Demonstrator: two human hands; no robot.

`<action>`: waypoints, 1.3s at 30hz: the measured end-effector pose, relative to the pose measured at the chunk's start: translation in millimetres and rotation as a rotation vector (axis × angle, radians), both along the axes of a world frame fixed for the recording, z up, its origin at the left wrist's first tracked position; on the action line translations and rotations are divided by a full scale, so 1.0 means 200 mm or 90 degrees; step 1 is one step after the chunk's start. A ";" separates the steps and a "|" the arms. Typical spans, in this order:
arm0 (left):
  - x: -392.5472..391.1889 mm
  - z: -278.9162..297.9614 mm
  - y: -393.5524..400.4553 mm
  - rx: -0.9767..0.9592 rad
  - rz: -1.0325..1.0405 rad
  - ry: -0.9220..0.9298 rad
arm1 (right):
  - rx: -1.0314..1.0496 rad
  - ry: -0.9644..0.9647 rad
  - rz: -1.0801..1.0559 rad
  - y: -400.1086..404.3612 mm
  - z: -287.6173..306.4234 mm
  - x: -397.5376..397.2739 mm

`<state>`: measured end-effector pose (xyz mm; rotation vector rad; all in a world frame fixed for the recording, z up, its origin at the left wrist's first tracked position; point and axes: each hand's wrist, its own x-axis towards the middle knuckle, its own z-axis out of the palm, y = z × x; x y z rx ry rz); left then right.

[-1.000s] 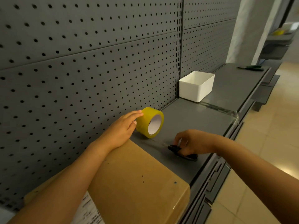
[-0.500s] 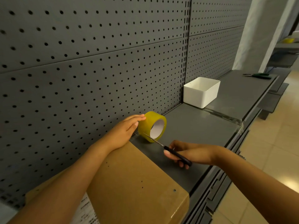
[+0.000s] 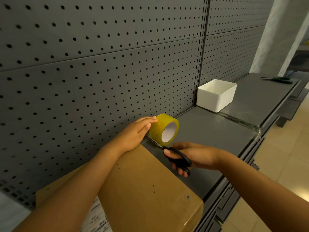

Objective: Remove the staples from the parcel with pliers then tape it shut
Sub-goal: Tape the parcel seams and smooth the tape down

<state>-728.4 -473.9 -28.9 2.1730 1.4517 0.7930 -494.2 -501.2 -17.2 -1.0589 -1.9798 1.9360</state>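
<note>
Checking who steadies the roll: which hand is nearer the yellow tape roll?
Left. The left hand rests against the yellow tape roll; the right hand holds black-handled scissors just below it, apart.

left hand [image 3: 133,133] rests straight-fingered against the tape roll [image 3: 164,129], right hand [image 3: 192,156] just beside it grips scissors [image 3: 179,159].

Shop interior, grey pegboard back panels [image 3: 117,64], metal gondola shelf [image 3: 217,131], tiled floor [image 3: 284,156], neighbouring shelving unit
</note>
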 end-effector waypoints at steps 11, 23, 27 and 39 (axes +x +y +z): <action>0.00 0.00 0.00 -0.001 0.011 0.005 | 0.014 0.026 -0.012 0.02 0.01 -0.07; 0.00 0.00 0.01 -0.004 0.008 0.029 | 0.062 -0.025 -0.048 0.00 0.00 -0.04; 0.00 0.00 0.00 -0.010 0.009 0.036 | 0.090 -0.108 -0.052 0.02 0.00 0.00; 0.02 0.00 0.00 0.010 0.017 0.087 | 0.478 -0.487 -0.052 0.15 -0.09 0.24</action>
